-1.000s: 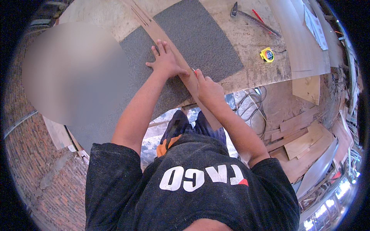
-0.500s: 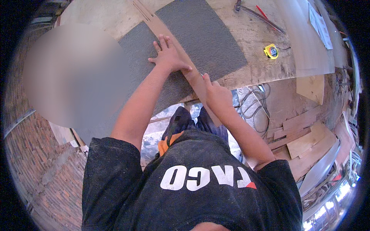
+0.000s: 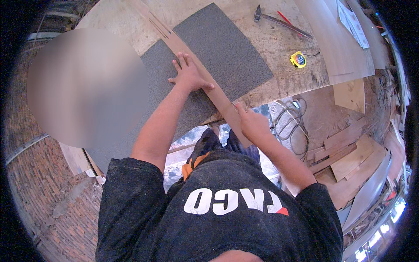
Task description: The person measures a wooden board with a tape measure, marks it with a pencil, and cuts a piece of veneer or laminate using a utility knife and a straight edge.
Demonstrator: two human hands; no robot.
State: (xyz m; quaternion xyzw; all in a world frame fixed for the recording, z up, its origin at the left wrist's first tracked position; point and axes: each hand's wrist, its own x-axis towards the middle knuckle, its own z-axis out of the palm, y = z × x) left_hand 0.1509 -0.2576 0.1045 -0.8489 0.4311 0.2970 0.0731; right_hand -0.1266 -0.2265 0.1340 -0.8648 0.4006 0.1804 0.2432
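A long, narrow wooden strip (image 3: 198, 65), slotted toward its far end, lies diagonally over dark grey, rough-textured sheet material (image 3: 222, 48). The grey material shows on both sides of the strip, and its edges on the two sides do not line up. My left hand (image 3: 188, 77) presses on the strip with fingers spread and thumb stretched across it. Along the strip's right edge, near the table's front edge, my right hand (image 3: 254, 124) is closed around a thin tool. Only a small reddish bit of it shows by the index finger; the rest is hidden.
On the wooden tabletop (image 3: 279, 89) lie a hammer (image 3: 283, 24), a red pen-like stick (image 3: 286, 18) and a yellow tape measure (image 3: 298, 60). Thin wooden sheets (image 3: 334, 48) rest at right. Below are a coiled cable (image 3: 294, 126) and board offcuts (image 3: 349, 163). A blurred patch covers the left.
My right hand has slid toward me along the strip, down to the table's front edge. My left hand stays pressed on the strip. The whole view has shifted slightly.
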